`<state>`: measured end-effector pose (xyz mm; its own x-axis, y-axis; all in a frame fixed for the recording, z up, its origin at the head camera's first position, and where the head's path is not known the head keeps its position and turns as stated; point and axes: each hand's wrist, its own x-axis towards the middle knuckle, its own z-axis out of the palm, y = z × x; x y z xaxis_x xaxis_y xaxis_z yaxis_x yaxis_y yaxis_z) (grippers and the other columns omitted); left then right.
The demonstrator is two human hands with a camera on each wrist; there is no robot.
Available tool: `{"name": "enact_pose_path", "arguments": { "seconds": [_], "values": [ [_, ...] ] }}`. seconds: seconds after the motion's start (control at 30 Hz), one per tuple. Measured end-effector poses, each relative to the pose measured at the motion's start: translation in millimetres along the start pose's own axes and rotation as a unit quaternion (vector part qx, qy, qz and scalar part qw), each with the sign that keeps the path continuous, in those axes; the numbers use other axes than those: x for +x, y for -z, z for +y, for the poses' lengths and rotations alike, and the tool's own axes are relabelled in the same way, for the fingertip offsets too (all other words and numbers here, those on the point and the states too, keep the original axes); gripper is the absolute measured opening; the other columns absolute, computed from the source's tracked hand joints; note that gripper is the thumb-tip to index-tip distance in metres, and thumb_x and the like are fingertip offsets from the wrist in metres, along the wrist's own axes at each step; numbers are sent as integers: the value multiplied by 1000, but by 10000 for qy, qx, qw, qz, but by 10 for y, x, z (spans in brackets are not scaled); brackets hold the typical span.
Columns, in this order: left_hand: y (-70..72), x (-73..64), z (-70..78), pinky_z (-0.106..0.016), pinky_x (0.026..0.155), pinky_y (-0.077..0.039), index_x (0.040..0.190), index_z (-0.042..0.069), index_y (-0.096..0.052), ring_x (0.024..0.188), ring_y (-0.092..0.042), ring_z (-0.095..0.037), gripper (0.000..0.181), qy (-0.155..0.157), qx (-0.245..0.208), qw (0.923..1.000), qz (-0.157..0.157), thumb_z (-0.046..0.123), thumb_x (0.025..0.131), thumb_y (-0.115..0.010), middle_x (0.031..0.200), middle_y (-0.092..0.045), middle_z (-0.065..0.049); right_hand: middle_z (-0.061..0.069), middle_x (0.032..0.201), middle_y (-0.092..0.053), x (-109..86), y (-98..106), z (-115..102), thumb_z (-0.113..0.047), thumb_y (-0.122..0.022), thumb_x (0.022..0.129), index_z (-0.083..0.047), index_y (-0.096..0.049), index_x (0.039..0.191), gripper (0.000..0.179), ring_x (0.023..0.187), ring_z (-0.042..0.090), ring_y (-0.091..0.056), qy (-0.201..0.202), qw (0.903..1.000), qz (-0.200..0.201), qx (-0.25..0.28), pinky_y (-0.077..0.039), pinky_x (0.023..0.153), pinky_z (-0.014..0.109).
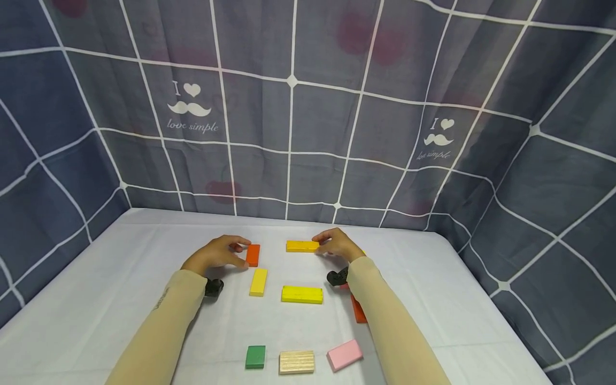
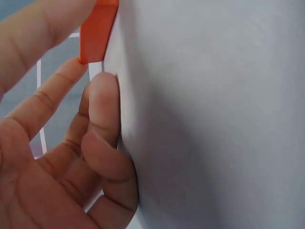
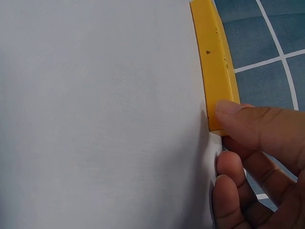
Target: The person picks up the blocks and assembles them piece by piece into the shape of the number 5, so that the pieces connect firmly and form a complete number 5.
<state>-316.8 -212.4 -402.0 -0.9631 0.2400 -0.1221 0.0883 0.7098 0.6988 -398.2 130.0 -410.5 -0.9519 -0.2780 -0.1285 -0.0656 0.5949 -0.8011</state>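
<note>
My left hand (image 1: pixel 218 253) is at the far left part of the table, its thumb and index finger pinching the two ends of an orange block (image 1: pixel 252 255). Close up in the left wrist view, the index fingertip meets a corner of that orange block (image 2: pixel 97 36), while the other fingers curl against the cloth. Over to the right, my right hand (image 1: pixel 337 245) pinches the right end of an amber-yellow block (image 1: pixel 300 246) that lies crosswise. The right wrist view has the thumb on this amber-yellow block (image 3: pixel 217 62), the index finger behind it.
Nearer me lie a yellow block (image 1: pixel 258 282) and a bright yellow block (image 1: pixel 302 294). A red block (image 1: pixel 358 310) is partly under the right sleeve. In front are green (image 1: pixel 255 357), ridged wooden (image 1: pixel 296 362) and pink (image 1: pixel 344 355) blocks. A grey checked curtain (image 1: pixel 260 117) encloses the white table.
</note>
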Motion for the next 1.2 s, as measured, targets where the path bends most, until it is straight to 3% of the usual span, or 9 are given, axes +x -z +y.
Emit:
{"name": "enact_pose_path", "arguments": {
  "seconds": [0.33,0.73,1.2],
  "values": [
    [-80,97,95,-60,112,-46,145,3,-64,127,-60,-41,66,103,300,9995,-12,18,87,-91,135,-66,-25,13,117,-74,-40,48,38,5,-83,87,0,-79,124,38,99,21,-62,121,9998,-144,-69,-54,82,27],
    [-178,218,184,-57,112,-46,147,8,-65,124,-60,-37,67,286,249,9993,-78,23,87,-92,135,-66,-21,12,120,-74,-77,60,27,3,-83,89,-2,-79,124,36,105,22,-62,39,9998,-191,-96,-53,89,29],
    [-238,232,325,-57,110,-47,140,7,-70,120,-61,-37,63,66,193,9998,-56,19,84,-94,129,-68,-21,10,120,-75,-65,63,40,1,-86,87,-3,-80,122,36,110,24,-64,171,9992,-268,-251,-50,101,38]
  ]
}}
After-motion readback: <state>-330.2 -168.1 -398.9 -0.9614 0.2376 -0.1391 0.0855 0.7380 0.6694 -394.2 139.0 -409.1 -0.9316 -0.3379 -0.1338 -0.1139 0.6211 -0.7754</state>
